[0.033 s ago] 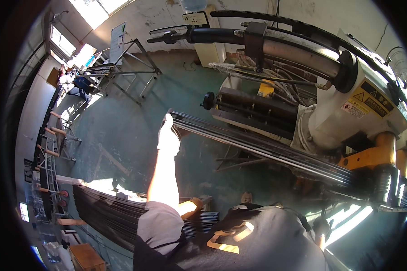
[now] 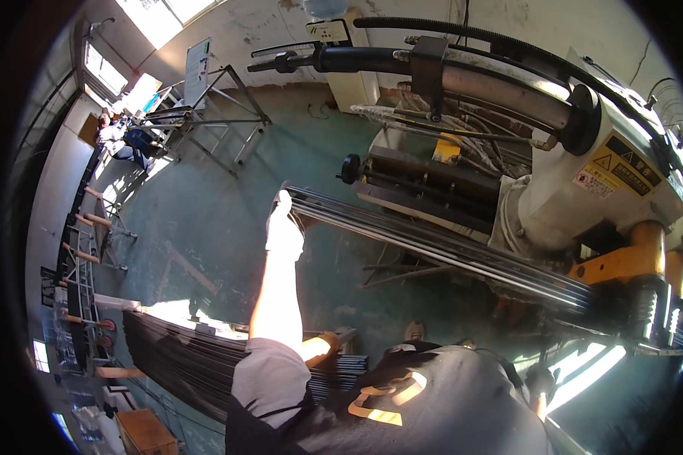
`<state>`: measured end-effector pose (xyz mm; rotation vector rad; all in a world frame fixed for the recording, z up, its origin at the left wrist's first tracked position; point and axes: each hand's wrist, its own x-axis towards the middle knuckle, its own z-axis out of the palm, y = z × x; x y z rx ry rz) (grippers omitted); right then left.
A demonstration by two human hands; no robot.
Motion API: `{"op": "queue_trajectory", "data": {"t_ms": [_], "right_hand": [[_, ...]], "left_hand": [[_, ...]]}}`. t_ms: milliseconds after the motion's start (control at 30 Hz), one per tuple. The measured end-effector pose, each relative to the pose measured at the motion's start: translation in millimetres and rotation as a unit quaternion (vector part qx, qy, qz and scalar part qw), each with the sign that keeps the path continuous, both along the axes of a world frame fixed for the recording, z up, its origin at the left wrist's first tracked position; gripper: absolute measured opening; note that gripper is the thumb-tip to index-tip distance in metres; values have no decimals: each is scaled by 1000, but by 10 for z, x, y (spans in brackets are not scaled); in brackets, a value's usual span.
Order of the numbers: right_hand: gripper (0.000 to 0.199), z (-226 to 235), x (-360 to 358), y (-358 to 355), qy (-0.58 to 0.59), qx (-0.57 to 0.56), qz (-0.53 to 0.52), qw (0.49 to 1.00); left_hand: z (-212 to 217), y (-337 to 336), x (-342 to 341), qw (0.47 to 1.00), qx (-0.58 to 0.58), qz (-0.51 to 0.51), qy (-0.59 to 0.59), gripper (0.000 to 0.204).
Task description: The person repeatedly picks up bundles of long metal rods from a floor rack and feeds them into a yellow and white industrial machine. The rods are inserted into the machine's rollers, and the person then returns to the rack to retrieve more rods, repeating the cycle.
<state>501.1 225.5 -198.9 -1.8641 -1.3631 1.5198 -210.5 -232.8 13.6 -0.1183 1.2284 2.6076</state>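
My left hand (image 2: 283, 224), in a pale glove, is closed round the near-left ends of several long metal rods (image 2: 425, 246). The rods lie side by side in a bundle and slope down to the right, where their far ends reach a bending machine (image 2: 554, 205) with a yellow arm (image 2: 622, 262). At the lower right, close to my body, my right hand (image 2: 539, 381) shows only as a dark gloved shape in shadow. Its fingers cannot be made out. The left forearm stretches forward over a second stack of dark rods (image 2: 182, 345).
A black cylinder (image 2: 364, 61) runs along the machine's top. A metal frame stand (image 2: 243, 114) and a seated person (image 2: 121, 144) are at the far left. Along the left side stands a rack with padded bars (image 2: 87, 256); a wooden box (image 2: 144, 432) sits at the lower left.
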Motion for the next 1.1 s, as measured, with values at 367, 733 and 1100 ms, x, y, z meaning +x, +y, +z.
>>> {"op": "queue_trajectory", "data": {"t_ms": [367, 733, 1100], "right_hand": [[38, -110, 227, -169, 15, -11, -60, 998], [32, -20, 206, -62, -101, -47, 33, 993], [37, -32, 281, 936, -104, -26, 142, 984]], "left_hand": [[42, 58, -10, 998, -30, 5, 50, 56], [-42, -107, -67, 978, -185, -94, -8, 66], [-762, 560, 1073, 984, -74, 83, -140, 78]]}}
